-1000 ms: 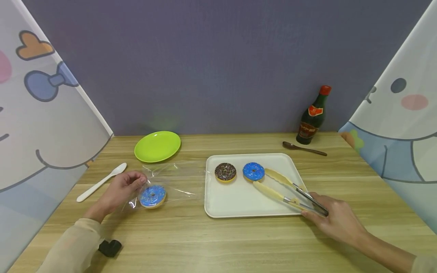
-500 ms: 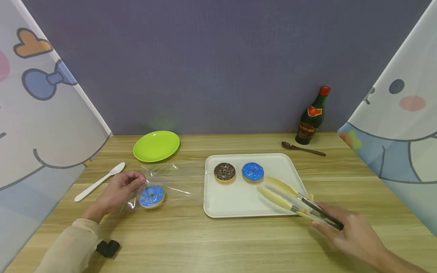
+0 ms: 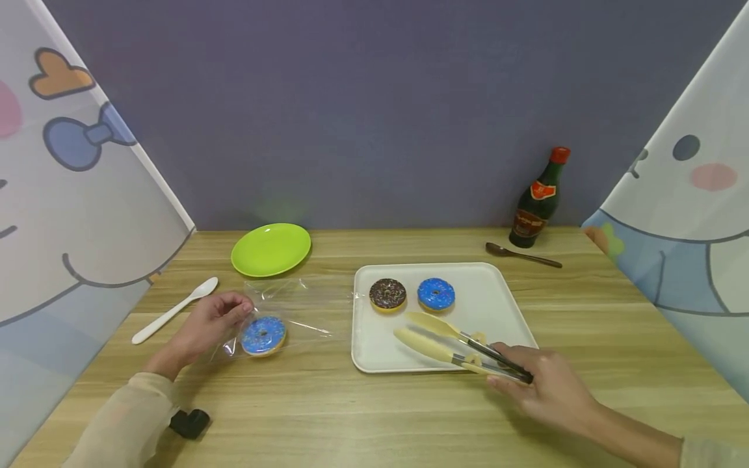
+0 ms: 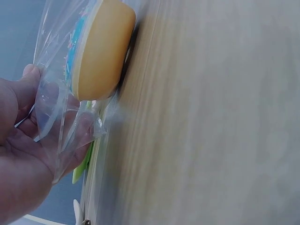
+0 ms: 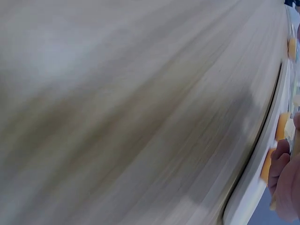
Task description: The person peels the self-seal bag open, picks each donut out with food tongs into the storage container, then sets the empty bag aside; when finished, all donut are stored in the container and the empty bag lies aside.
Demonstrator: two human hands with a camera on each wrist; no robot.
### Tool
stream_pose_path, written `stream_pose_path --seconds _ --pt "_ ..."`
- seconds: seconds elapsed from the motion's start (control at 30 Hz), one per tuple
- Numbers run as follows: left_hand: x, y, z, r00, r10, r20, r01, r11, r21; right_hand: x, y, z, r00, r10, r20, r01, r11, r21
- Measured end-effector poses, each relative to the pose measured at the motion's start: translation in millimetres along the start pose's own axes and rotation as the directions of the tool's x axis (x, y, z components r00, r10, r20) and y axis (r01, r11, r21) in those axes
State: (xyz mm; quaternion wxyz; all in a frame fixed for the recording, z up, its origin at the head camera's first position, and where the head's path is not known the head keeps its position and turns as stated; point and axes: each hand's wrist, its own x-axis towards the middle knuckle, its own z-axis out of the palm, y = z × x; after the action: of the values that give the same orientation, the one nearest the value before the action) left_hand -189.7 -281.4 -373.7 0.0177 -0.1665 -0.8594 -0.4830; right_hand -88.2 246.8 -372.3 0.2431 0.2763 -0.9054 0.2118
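Observation:
My left hand point(image 3: 219, 323) pinches the edge of a clear plastic bag point(image 3: 310, 299); in the left wrist view the thumb point(image 4: 29, 77) shows at the film. Inside the bag a doughnut point(image 3: 263, 335) with blue icing lies on the table. My right hand point(image 3: 541, 383) grips tongs point(image 3: 462, 348) with cream tips, spread apart with nothing between them, over the front of a white tray point(image 3: 374, 356). On that tray sit a chocolate doughnut point(image 3: 387, 294) and a blue doughnut point(image 3: 435, 294), side by side behind the tongs. At the right wrist view's edge only part of the right hand point(image 5: 286, 183) appears.
A green plate point(image 3: 271, 249) stands at the back left, with a white spoon point(image 3: 175, 311) left of my hand. At the back right are a dark bottle point(image 3: 535, 201) and a brown wooden spoon point(image 3: 523, 254). A black object point(image 3: 190, 424) lies by the left sleeve.
The right hand first draws the tongs back right from the blue doughnut on the tray, then swings them left across the tray's front. The left hand and bag stay in place.

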Motion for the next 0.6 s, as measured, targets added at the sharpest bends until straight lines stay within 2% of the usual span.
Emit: stream_pose_path --seconds 0.27,0.6 --pt "4.2 0.6 1.7 1.000 0.003 0.022 -0.003 1.000 -0.007 27.5 -19.2 25.0 0.998 -0.001 0.065 -0.006 0.994 0.109" --pt "3.0 -0.8 1.4 1.000 0.014 0.026 -0.014 1.000 -0.008 72.5 -32.7 53.5 0.988 0.003 0.152 -0.028 0.986 0.162"
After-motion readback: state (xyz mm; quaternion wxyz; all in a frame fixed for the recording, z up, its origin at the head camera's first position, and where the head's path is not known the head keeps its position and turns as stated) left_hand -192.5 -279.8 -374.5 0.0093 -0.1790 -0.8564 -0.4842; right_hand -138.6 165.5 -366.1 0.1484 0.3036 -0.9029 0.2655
